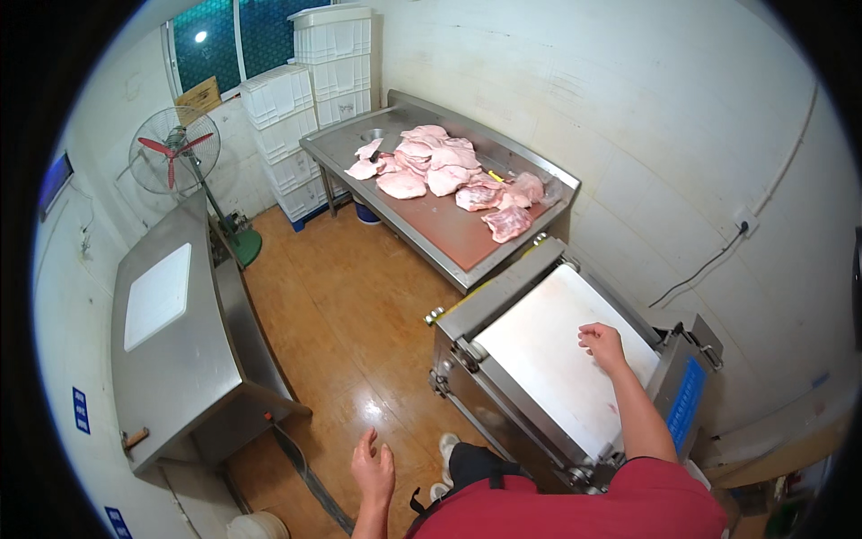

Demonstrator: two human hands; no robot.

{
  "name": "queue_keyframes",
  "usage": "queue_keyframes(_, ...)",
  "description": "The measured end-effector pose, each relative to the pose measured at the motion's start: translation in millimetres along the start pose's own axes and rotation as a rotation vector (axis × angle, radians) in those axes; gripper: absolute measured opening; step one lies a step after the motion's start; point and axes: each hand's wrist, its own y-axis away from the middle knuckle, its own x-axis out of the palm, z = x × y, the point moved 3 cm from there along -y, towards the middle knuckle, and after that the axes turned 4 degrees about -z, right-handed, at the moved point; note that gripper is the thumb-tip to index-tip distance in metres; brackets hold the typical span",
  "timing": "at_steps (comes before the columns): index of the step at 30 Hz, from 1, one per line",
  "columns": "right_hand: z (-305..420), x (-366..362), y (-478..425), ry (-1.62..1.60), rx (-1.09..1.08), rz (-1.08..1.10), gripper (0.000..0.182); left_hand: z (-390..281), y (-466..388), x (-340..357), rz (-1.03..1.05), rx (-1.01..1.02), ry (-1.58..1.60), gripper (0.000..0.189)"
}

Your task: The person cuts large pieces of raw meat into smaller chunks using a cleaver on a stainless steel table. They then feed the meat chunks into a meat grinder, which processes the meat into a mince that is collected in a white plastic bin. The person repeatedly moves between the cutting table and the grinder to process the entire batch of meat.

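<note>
My right hand (601,345), with nothing in it and its fingers loosely curled, is over the white conveyor belt (539,364) of a stainless steel machine; whether it touches the belt I cannot tell. Low in the picture, my left hand (373,466) is above the floor, empty, its thumb and fingers apart. Beyond the machine, a pile of raw meat pieces (452,162) lies on a steel table (431,237), partly on a reddish-brown cutting board (454,232). A knife with a dark handle (376,155) lies at the pile's left, and a yellow object (495,176) at its right.
A steel table (182,377) with a white board (158,296) stands at the left. Behind it are a pedestal fan (174,149) and stacked white crates (286,135). A hose (306,471) runs along the floor near a round white container (258,525). A cable (700,276) hangs from the right wall.
</note>
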Motion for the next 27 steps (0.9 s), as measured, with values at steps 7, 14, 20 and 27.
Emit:
queue_keyframes(7,42.4,128.9,-133.1,-0.234,0.003,-0.044,0.026,30.7,-141.5,-0.6,0.006,-0.149,-0.011,0.042)
queue_keyframes(14,139.3,304.1,-250.6,-0.347,0.028,0.227,0.038,114.7,-253.9,-53.3,-0.136,-0.236,-0.082,0.04)
queue_keyframes(20,181.5,374.4,-346.1,-0.441,0.223,0.225,0.044,176.5,-381.2,-42.2,-0.175,-0.301,-0.036,0.037)
queue_keyframes(27,212.3,412.1,-434.2,-0.747,0.459,0.069,0.043,180.6,-608.6,-14.3,-0.039,-0.116,0.002,0.033)
